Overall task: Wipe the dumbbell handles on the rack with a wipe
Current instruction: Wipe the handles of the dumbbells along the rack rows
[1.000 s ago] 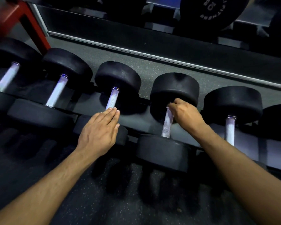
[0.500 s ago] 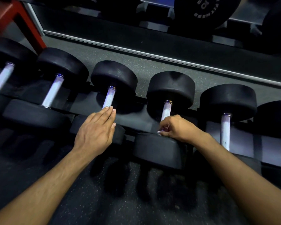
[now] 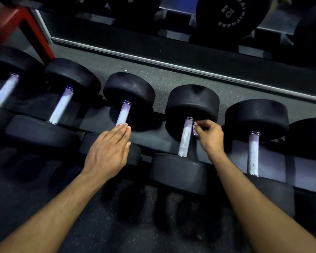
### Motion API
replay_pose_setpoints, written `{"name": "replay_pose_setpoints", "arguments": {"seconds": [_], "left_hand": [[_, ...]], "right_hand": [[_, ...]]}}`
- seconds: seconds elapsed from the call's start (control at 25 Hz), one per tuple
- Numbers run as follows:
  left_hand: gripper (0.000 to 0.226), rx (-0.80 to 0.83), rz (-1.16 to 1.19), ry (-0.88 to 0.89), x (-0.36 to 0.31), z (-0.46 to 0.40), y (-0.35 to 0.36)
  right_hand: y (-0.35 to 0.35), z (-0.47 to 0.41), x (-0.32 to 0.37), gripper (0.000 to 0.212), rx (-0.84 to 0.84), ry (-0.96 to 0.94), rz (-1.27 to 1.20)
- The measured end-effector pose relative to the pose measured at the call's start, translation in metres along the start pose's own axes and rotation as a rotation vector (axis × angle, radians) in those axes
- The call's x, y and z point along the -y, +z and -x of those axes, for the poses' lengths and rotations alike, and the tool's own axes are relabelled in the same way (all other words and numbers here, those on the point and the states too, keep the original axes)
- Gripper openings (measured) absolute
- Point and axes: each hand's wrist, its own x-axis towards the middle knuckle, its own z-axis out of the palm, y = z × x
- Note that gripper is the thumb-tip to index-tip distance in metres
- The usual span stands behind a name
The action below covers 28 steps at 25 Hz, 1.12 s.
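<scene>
1. Nearest, both forearms reach out over the dark floor toward the rack (image 3: 153, 123) of dumbbells
2. The left hand (image 3: 108, 152) lies flat, fingers straight and together, holding nothing; it rests on the near head of the dumbbell in front of it, fingertips just short of that handle (image 3: 123, 114)
3. The right hand (image 3: 211, 136) pinches a small pale wipe (image 3: 194, 128) between fingers and thumb, held against the right side of the handle (image 3: 185, 136) just to its left, near the far collar
4. The step in hand looks like wiping this handle, with the wipe at its upper end
5. Just right of the right hand stands another handle (image 3: 253, 152), probably next in line; reaching it would call for lifting the wipe clear of the big black head between them
6. Beyond the hands, left of the left hand, two more handles are blurred
7. Farthest, a weight plate (image 3: 232, 15) leans behind the rack
</scene>
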Motion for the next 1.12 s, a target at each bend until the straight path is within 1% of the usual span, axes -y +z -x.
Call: {"name": "replay_pose_setpoints", "arguments": {"seconds": [0.08,0.16,0.24,0.32,0.4,0.48,0.56,0.6,0.76,0.84,0.88,0.96,1.04,1.12], "left_hand": [[0.05,0.0,-0.007,-0.004,0.0,-0.001,0.0],[0.05,0.003,-0.007,-0.007,0.0,-0.002,0.002],[0.05,-0.001,-0.009,-0.013,-0.001,-0.001,0.004],[0.049,-0.017,-0.013,-0.013,-0.001,-0.001,0.005],[0.049,-0.031,-0.01,-0.012,-0.001,-0.001,0.005],[0.048,-0.039,-0.012,-0.01,-0.001,-0.001,0.006],[0.048,-0.043,-0.018,-0.008,-0.001,-0.002,0.005],[0.048,-0.045,-0.021,-0.006,-0.002,-0.002,0.005],[0.049,-0.033,-0.029,-0.011,-0.003,-0.002,0.005],[0.05,-0.032,-0.03,-0.012,-0.003,-0.002,0.005],[0.05,-0.03,-0.03,-0.013,-0.003,-0.002,0.005],[0.05,-0.032,-0.032,-0.011,-0.003,-0.003,0.006],[0.049,-0.039,-0.035,-0.006,-0.003,-0.003,0.007],[0.049,-0.044,-0.031,0.0,-0.003,-0.002,0.007]], "right_hand": [[0.012,0.0,-0.008,0.001,0.016,0.079,-0.075],[0.014,0.003,-0.01,0.006,0.048,0.142,-0.205],[0.008,0.014,-0.012,0.009,0.139,0.176,-0.309],[-0.003,0.029,-0.012,0.01,0.299,0.217,-0.315],[-0.012,0.042,-0.013,0.012,0.445,0.261,-0.269],[-0.017,0.044,-0.014,0.014,0.502,0.272,-0.204],[-0.016,0.038,-0.012,0.015,0.487,0.258,-0.189],[-0.013,0.033,-0.01,0.015,0.448,0.254,-0.203],[0.006,0.002,0.002,0.014,0.161,0.218,-0.298],[0.01,-0.006,0.008,0.011,0.072,0.231,-0.375],[0.011,-0.006,0.008,0.012,0.068,0.232,-0.413],[0.01,0.0,0.002,0.013,0.12,0.232,-0.454],[0.006,0.008,-0.008,0.014,0.226,0.286,-0.474],[-0.001,0.019,-0.015,0.016,0.386,0.37,-0.459]]}}
